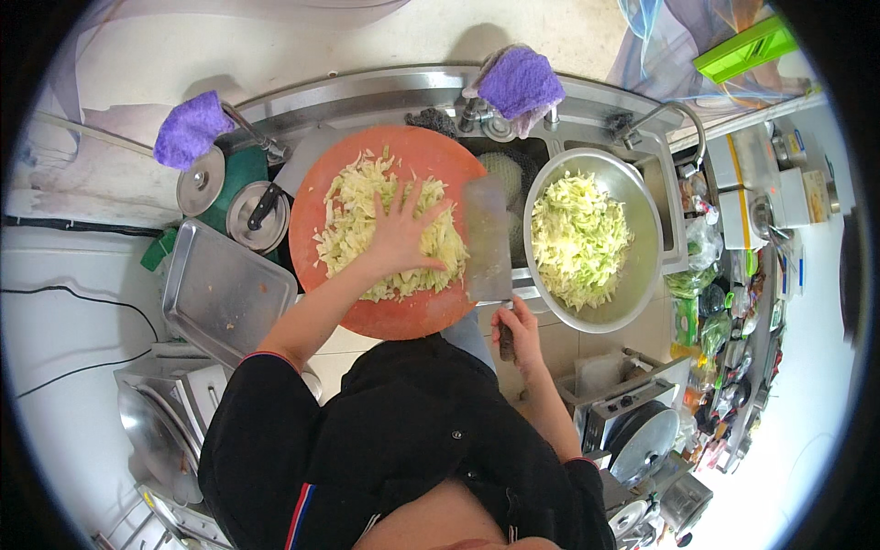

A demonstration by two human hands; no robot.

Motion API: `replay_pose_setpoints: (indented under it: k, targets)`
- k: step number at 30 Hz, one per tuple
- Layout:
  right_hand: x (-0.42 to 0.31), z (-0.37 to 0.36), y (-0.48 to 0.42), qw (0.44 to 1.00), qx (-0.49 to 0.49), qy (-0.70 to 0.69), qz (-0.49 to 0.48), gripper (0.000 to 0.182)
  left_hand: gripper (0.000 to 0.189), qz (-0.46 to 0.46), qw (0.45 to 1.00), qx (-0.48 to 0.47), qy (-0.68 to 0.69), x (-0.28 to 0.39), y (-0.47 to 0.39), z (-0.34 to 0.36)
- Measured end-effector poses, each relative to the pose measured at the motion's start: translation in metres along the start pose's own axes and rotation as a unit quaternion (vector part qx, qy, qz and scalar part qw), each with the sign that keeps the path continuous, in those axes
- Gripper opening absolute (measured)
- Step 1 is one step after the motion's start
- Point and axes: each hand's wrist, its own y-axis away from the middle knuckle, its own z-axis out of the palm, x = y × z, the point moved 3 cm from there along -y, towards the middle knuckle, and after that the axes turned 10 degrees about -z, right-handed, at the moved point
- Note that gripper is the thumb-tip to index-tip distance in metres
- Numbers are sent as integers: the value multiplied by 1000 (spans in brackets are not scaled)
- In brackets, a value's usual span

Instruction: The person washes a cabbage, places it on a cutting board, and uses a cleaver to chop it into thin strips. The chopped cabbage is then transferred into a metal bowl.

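My left hand (402, 237) lies with spread fingers on a heap of shredded cabbage (357, 199), which covers the middle of a round orange-red cutting board (385, 321). In my right hand (520, 333) is the dark handle of a cleaver (487, 237); its broad blade lies along the board's right edge. Close to the blade's right side stands a large steel bowl (646, 220) holding more shredded cabbage (581, 240). Whether the blade touches the board cannot be told.
Behind the board and bowl are steel sinks (660, 179) and a faucet covered by a purple cloth (519, 82). Left of the board are an empty metal tray (227, 289) and a black-handled knife (265, 206) on a round lid (258, 230). Packed shelves stand at right.
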Motion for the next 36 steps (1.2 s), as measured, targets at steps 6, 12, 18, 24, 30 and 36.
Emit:
replay_pose_setpoints:
  k: [6, 12, 18, 24, 30, 36]
  targets:
    - [24, 40, -24, 998, -29, -53, 24, 23, 99, -13, 997, 46, 57, 0, -7, 6]
    - [20, 78, -50, 993, -65, -92, 25, 9, 72, -58, 979, 123, 149, -5, -20, 19]
    - [-6, 91, -52, 985, -66, -158, 33, 8, 55, -98, 957, 171, 212, -5, -43, 18]
    - [-22, 99, -48, 971, -77, -225, 25, 6, 53, -113, 967, 144, 179, 7, -56, -6]
    - [-42, 118, -35, 941, -103, -320, 45, 6, 54, -114, 980, 124, 103, 25, -54, -64]
    - [-41, 108, -17, 897, -167, -406, 45, 7, 53, -120, 985, 115, 43, 58, -40, -97]
